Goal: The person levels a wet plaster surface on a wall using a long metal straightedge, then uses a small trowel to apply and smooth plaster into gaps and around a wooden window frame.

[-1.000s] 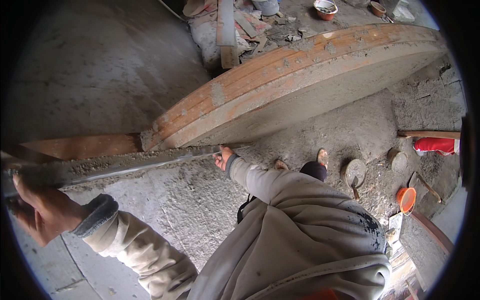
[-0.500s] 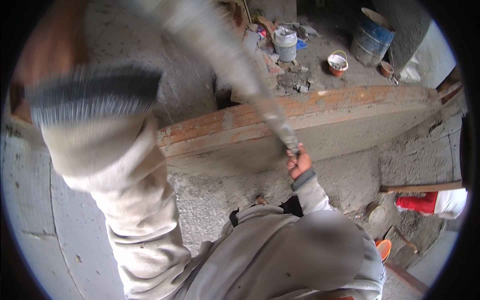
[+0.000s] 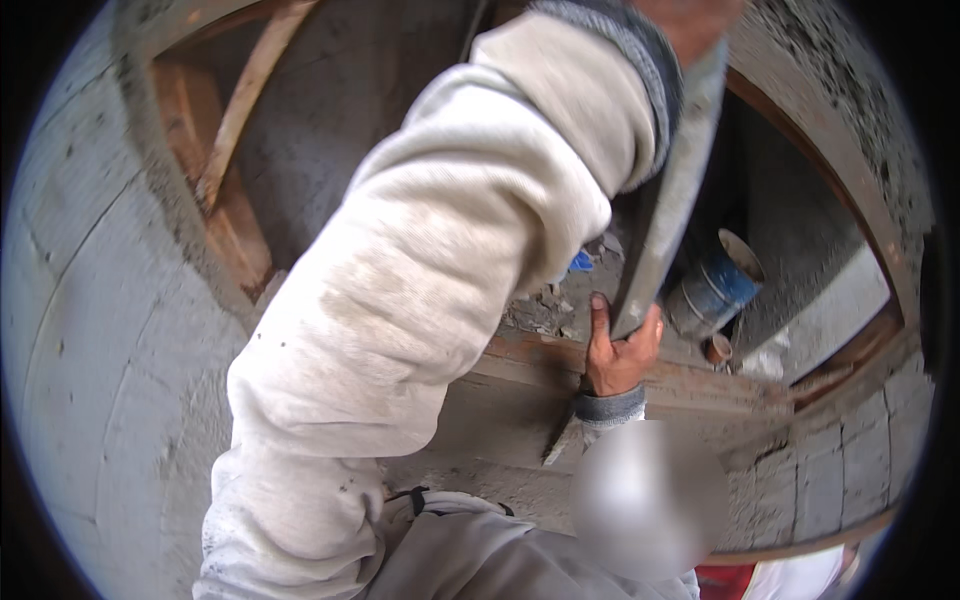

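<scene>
A long grey straightedge (image 3: 668,200), smeared with mortar, slants up and to the right through the opening. My right hand (image 3: 620,360) is closed around its lower part, the thumb standing up on the left side. Across the view reaches my left arm in a pale, dirty sleeve. Its hand (image 3: 700,25) is beside the upper part of the bar, cut off by the top edge, so its fingers are hidden. A narrow grey piece (image 3: 563,440) shows by my right cuff; whether it belongs to the bar I cannot tell.
Behind the mortar-stained wooden board (image 3: 690,385) stand a blue drum (image 3: 718,283) and a small clay-coloured pot (image 3: 718,348), near rubble. Wooden braces (image 3: 255,100) lean at the upper left. Block wall (image 3: 100,260) fills the left side. Someone in red and white (image 3: 795,575) is at lower right.
The view has tilted up toward the opening. My left arm has swung from the left to the upper right. The straightedge has turned from leaning left to leaning right, with my right hand still on it.
</scene>
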`<move>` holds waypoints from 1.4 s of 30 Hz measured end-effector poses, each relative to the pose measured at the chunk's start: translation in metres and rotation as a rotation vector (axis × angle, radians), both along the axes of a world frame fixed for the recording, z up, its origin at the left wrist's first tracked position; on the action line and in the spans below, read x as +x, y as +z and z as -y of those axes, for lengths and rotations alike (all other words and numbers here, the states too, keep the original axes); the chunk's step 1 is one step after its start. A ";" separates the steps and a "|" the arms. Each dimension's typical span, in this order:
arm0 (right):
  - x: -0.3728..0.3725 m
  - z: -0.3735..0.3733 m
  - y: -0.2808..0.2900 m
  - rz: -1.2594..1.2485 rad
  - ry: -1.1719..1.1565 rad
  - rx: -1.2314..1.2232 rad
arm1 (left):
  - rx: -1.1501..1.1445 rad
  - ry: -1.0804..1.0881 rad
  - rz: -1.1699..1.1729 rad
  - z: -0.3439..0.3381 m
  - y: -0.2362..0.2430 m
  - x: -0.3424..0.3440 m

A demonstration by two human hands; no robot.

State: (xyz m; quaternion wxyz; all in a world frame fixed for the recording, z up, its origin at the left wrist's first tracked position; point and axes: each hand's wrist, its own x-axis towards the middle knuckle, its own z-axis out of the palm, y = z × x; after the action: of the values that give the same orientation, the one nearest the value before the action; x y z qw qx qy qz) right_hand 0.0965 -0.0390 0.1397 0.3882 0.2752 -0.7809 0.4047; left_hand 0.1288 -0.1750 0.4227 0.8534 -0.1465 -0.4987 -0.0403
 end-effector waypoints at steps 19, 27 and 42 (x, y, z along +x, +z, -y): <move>-0.067 -0.093 0.141 0.060 0.197 -0.561 | 2.618 -1.842 0.631 -0.133 -0.537 0.024; -0.062 -0.081 0.134 0.177 0.278 -0.848 | 2.740 -1.455 -0.031 -0.078 -0.599 -0.005; 0.019 -0.003 0.030 0.270 -0.028 -0.477 | 2.504 -1.179 -0.079 0.111 -0.638 0.105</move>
State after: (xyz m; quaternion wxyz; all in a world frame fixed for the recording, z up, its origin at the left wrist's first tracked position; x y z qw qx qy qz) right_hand 0.1156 -0.0355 0.1694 0.3401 0.1088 -0.7120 0.6046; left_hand 0.2339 -0.2856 -0.2154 0.2856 0.5214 0.0284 -0.8036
